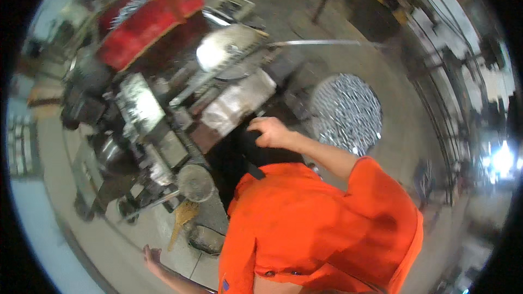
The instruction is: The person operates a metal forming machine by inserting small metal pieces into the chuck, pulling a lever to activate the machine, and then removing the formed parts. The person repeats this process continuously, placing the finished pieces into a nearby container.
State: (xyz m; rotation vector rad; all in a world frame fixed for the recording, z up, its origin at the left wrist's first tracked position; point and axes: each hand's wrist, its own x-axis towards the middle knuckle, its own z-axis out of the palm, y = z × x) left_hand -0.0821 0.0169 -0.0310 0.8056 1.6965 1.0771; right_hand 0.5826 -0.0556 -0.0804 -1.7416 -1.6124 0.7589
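Note:
My right hand (pixel 271 132) lies over my dark-trousered thigh, at the near edge of a greasy metal machine (pixel 239 100). Its fingers are curled in, and whatever they may hold is hidden. Low on the left, away from the machine, my left hand (pixel 152 257) is held out with its thumb and fingers apart and nothing seen in them. A thin dark line runs up to it from the machine's side. To the right of my right arm stands a round container heaped with small shiny metal parts (pixel 348 113).
A red trough (pixel 150 24) with more shiny metal pieces stands at the far left. A pale disc (pixel 226 49) and a long bar (pixel 321 42) sit above the machine. Near its left end are a round tin (pixel 196 183), a yellow brush (pixel 184 218) and an oblong container (pixel 206 239).

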